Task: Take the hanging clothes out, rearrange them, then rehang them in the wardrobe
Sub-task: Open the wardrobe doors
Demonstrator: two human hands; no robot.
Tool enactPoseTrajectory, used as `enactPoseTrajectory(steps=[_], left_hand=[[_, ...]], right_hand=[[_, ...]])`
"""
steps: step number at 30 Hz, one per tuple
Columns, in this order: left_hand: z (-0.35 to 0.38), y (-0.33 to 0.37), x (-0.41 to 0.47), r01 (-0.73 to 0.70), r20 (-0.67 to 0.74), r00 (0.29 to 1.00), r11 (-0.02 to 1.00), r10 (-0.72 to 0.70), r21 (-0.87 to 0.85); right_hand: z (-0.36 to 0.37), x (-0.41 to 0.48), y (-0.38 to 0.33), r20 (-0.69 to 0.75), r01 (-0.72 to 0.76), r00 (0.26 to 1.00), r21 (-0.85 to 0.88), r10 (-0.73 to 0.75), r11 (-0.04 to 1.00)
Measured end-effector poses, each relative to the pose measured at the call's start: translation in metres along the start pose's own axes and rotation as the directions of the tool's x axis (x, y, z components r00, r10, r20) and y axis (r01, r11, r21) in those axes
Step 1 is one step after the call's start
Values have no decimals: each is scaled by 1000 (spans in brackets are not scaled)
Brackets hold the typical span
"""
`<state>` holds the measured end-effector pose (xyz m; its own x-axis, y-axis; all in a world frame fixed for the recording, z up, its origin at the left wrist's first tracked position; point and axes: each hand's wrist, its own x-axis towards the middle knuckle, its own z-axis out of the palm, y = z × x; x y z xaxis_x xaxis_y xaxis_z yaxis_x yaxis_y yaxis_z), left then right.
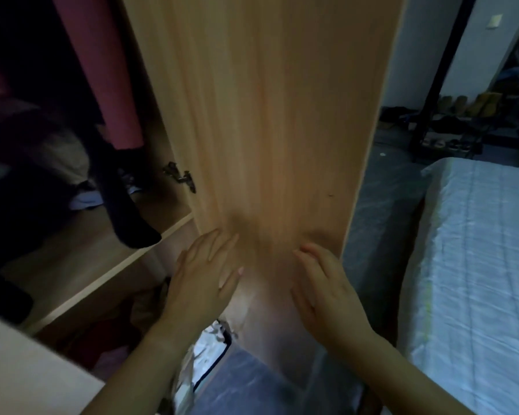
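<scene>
The left hand [204, 274] and the right hand [324, 292] are laid side by side against the lower part of the open wardrobe door [267, 115], fingers straight and slightly spread, with nothing gripped by either. The hanging clothes, a pink garment [102, 70] and a dark garment [123, 205], are seen inside the wardrobe at left, above its shelf [102, 265]. A bed [477, 265] is seen at right

I see a dim, bluish picture; the wardrobe interior [36, 121] at the left edge is nearly black. Both hands are motion-blurred, casting soft shadows on the wooden door [267, 115]. Straight lines bow toward the edges.
</scene>
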<state>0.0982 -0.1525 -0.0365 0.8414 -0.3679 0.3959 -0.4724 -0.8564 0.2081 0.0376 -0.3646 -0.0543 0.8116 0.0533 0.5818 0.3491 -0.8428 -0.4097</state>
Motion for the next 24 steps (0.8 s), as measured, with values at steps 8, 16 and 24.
enactPoseTrajectory(steps=[8,16,24], left_hand=[[-71,-112,-122,404,-115,912,909,-393,101],[-137,-172,-178,734,-488,610,678,-624,50],[-117,-184,-148,798,-603,402,587,-689,-137]], right_hand=[[105,36,-118,257,259,906,294,-337,920],[190,117,-239,161,456,740,593,-653,663],[235,183,-309,39,428,630,816,-776,389]])
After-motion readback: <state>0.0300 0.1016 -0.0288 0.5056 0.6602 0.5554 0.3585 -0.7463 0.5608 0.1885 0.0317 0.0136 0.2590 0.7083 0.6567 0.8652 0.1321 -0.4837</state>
